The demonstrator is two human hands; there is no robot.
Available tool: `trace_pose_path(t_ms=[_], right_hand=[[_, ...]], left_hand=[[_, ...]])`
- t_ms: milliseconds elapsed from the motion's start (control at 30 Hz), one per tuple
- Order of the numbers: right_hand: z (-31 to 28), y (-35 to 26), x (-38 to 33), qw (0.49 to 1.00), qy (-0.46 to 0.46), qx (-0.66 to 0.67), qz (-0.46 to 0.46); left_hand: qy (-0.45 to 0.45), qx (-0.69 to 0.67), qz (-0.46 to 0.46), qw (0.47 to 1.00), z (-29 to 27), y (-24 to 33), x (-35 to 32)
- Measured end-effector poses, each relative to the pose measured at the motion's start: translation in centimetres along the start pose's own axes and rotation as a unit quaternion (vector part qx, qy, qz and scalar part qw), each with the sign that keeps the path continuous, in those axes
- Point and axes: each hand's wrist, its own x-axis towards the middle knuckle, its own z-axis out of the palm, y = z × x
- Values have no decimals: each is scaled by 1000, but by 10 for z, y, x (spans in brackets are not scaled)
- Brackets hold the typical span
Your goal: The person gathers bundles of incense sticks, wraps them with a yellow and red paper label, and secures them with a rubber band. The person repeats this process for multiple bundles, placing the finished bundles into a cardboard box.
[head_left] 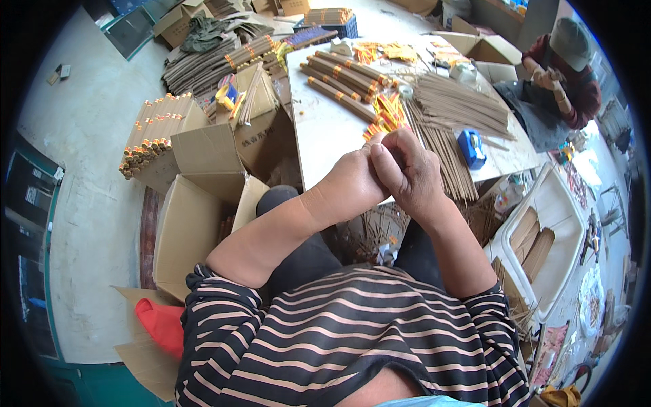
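My left hand (pixel 354 178) and my right hand (pixel 411 171) are pressed together over the near edge of the white table (pixel 319 146). Both are closed, the fingers curled in. Whatever they grip, if anything, is hidden. Right beyond the knuckles lies a pile of red and yellow paper strips (pixel 388 112). Past it rest several bundles of thin brown sticks (pixel 342 98) with red and yellow bands. To the right of my hands loose brown sticks (pixel 461 105) are spread in a fan, some reaching the near edge. A blue tape dispenser (pixel 472 149) stands beside them.
Open cardboard boxes (pixel 196 217) stand at my left, near stacked banded bundles (pixel 152 132). A white plastic tub (pixel 542 237) holding brown sticks is at the right. Another person (pixel 566 74) sits beyond the table's right side. More sticks (pixel 217 68) are heaped at the far left.
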Motion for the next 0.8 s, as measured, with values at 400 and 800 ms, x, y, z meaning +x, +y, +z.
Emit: trace_pose_path(t_ms=[400,800], right_hand=[[21,31,-61,972,-32,154,174],[10,53,-68,848,-192,403,287]], left_hand=[[-157,-388,-282,863,7,-18,-54],[-104,-430,-342,829,14,-31,-65]])
